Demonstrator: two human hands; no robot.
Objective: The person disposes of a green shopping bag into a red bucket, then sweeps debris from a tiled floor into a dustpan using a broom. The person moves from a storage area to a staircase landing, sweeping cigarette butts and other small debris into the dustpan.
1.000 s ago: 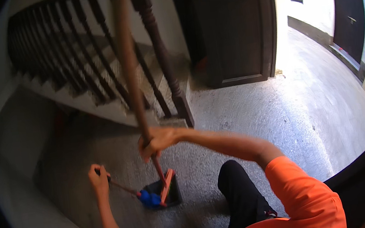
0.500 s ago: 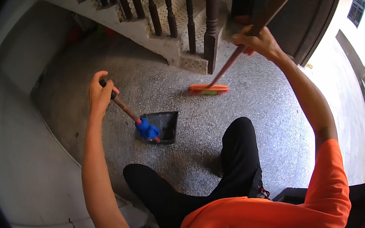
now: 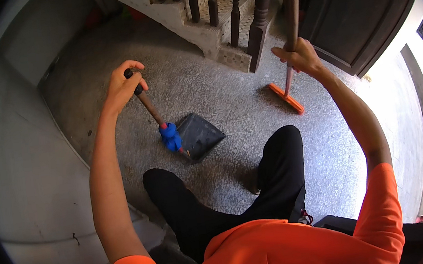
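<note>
My left hand (image 3: 122,89) is closed round the black grip at the top of a long-handled dustpan (image 3: 202,134). Its wooden handle slants down to the dark pan, where a blue wrapping (image 3: 170,136) is bound round the joint. The pan sits at or just above the floor in front of my knees; I cannot tell whether it touches. With my right hand (image 3: 303,59) I grip the wooden stick of a broom (image 3: 287,99), held nearly upright. Its orange head is at floor level, right of the dustpan and apart from it.
Speckled stone floor (image 3: 229,101) spreads before me. A staircase (image 3: 205,33) with dark balusters rises at the back. To the right stand a dark wooden door (image 3: 351,11) and a bright doorway. A pale wall (image 3: 31,152) curves along my left. My black-trousered legs (image 3: 277,163) are bent below.
The broom head has swung right, away from the dustpan, and its stick is more upright. The pan has turned and shifted right; my left hand has moved slightly up and right.
</note>
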